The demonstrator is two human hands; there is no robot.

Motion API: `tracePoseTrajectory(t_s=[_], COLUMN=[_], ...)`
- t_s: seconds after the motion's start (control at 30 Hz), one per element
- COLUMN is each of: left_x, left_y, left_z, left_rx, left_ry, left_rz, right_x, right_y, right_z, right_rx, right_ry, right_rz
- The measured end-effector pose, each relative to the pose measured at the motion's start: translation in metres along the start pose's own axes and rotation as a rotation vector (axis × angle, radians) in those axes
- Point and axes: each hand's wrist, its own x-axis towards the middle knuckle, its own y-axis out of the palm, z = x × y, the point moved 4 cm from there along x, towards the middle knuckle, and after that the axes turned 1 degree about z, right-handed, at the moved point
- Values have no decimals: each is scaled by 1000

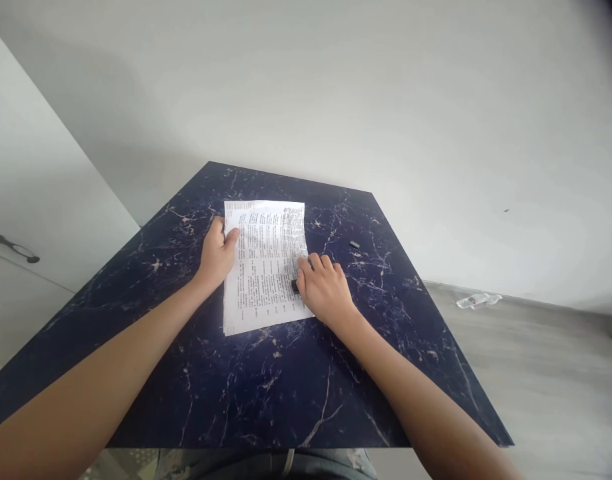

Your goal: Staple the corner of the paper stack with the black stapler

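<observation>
Printed paper sheets (261,267) lie over the table, their right side curled and wrinkled. My left hand (221,247) grips the left edge of the sheets, thumb on top and fingers underneath. At the lower right edge, my right hand (323,287) is closed around a small black object (295,287). Only the tip of that object shows beside the thumb, so its kind cannot be made out. To the right of the sheets lies a small dark green piece (355,244).
The dark blue marbled table (276,400) narrows toward the white wall (336,100). On the left stands a white cabinet with a dark handle (13,248). A crumpled clear plastic wrapper (479,301) rests on the grey floor at right.
</observation>
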Motion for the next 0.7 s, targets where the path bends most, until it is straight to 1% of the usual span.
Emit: tracePoseTrajectory(t_s=[0.17, 0.23, 0.3, 0.4, 0.47, 0.5, 0.57, 0.67, 0.7], left_x=[0, 1, 1, 2, 2, 2, 1, 1, 2], left_y=[0, 0, 1, 2, 3, 4, 5, 5, 5], left_z=[0, 1, 2, 4, 6, 7, 8, 10, 10], left_rx=[-18, -7, 22, 69, 106, 127, 170, 220, 228], left_ry=[7, 0, -15, -34, -57, -70, -82, -72, -71], left_rz=[11, 22, 50, 84, 107, 120, 143, 136, 134], right_x=[0, 1, 1, -2, -6, -7, -7, -9, -10], right_y=[1, 2, 0, -5, -9, -10, -10, -4, -2], right_z=[8, 6, -3, -23, -36, -44, -62, -90, -99], right_rx=[-39, 6, 130, 375, 453, 459, 468, 528, 541], right_ry=[68, 49, -4, -174, -290, -314, -269, -136, -82], right_rz=[-24, -17, 9, 95, 160, 185, 235, 358, 376])
